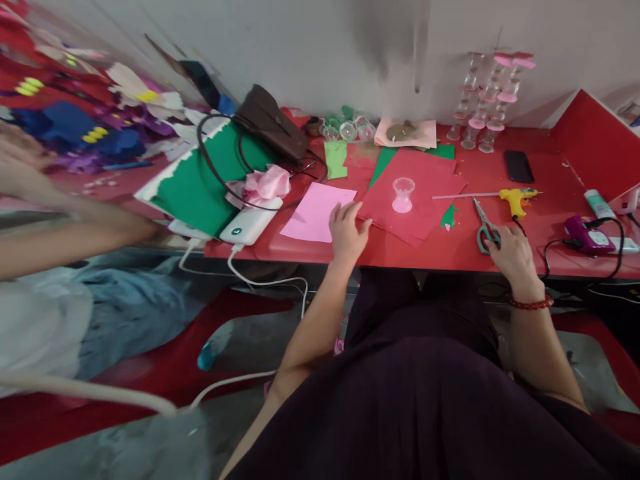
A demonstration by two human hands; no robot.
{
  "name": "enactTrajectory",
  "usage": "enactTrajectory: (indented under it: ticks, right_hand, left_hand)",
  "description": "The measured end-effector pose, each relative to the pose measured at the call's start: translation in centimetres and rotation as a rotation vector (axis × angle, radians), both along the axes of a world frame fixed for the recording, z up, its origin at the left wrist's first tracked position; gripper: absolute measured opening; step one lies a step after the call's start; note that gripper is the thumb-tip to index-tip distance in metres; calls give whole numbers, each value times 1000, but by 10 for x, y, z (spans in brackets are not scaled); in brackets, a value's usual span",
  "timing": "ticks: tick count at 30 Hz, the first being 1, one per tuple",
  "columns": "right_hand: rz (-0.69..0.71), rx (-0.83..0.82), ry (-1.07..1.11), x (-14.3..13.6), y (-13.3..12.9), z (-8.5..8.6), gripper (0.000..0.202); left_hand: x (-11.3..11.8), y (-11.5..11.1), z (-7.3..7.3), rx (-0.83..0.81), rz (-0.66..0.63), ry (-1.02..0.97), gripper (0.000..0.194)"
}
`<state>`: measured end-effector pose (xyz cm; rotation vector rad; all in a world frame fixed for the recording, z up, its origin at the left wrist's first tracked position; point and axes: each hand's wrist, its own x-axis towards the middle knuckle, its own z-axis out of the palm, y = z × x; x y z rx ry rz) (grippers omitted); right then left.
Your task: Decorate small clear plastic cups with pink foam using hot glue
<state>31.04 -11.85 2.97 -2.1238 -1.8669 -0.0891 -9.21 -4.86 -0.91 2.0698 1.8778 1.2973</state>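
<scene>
The person's left hand (349, 230) is open, its fingers loosely bent over the right edge of a pink sheet (315, 212) on the red desk (450, 250). The right hand (513, 255) touches the green handles of the scissors (485, 225); I can't tell whether it grips them. Between the two, a little farther back, a clear, narrow-waisted cup (403, 195) stands upright on red paper (425, 170). A yellow glue gun (515, 200) lies just beyond the right hand.

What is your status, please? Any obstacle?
Left hand open, at pink paper. Right hand at scissors. Plastic hourglass piece stands on red paper. Possible obstacle: glue gun beyond right hand.
</scene>
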Motion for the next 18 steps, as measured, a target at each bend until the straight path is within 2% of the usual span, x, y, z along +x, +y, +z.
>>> enactTrajectory:
  ticks: [4,8,13,18]
  right_hand:
    - [-40,-149,-46,-7,-3,17,41]
    - [53,-247,60,-3,-8,35,37]
    - [150,-190,329,6,-27,40,39]
    - [119,-11,395,2,-29,30,51]
  left_hand:
    - [-39,-30,-4,-60,297,-78,47]
    - [-64,-47,2,-203,515,-119,54]
    - [-78,-35,30,-427,590,-44,71]
    - [-87,-18,58,-699,572,46,99]
